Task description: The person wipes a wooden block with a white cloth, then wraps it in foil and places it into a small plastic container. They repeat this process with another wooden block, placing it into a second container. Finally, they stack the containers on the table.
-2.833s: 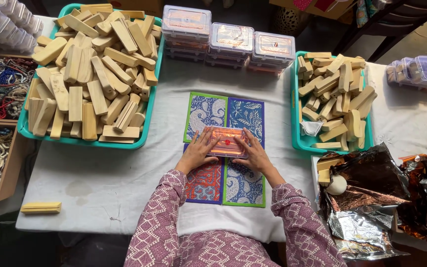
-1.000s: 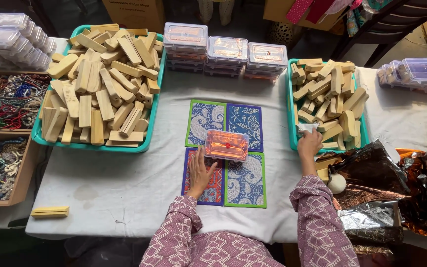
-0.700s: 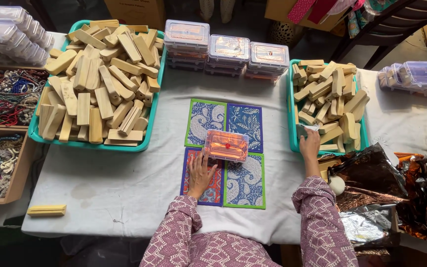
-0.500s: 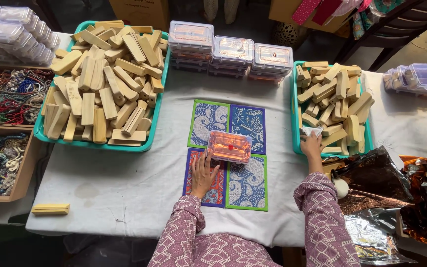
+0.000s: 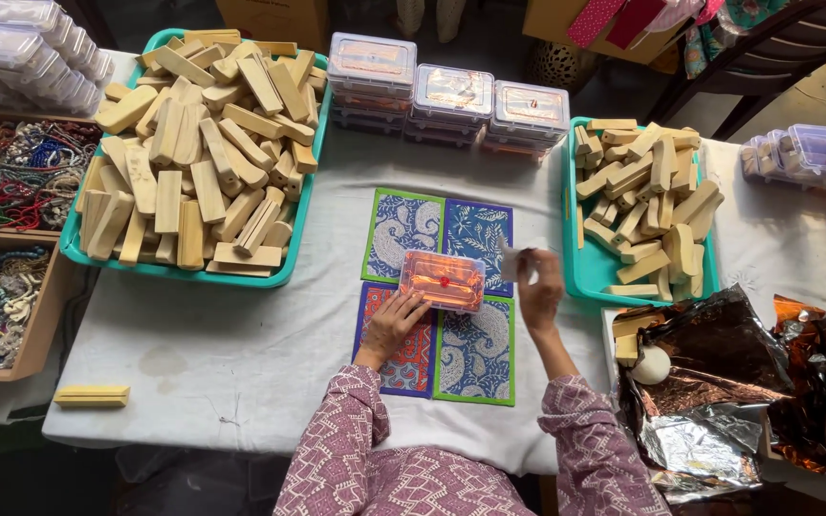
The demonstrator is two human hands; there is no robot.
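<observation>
Two hands, left (image 5: pixel 392 323) flat touching plastic box (image 5: pixel 442 281), right (image 5: pixel 539 290) pinching white slip (image 5: pixel 515 260)

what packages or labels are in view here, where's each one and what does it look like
Clear lidded box: on the patterned mat, left hand beside it; orange inside.
Small white slip: in the right hand.
Stacked clear boxes: table's far edge, orange contents.
More clear boxes: far left corner.
Foil wrap: right, crumpled copper and silver.

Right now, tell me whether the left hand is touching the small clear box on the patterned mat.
Touching. In the head view the left hand lies on the patterned mat, its fingertips meeting the near left edge of the clear box.
</observation>
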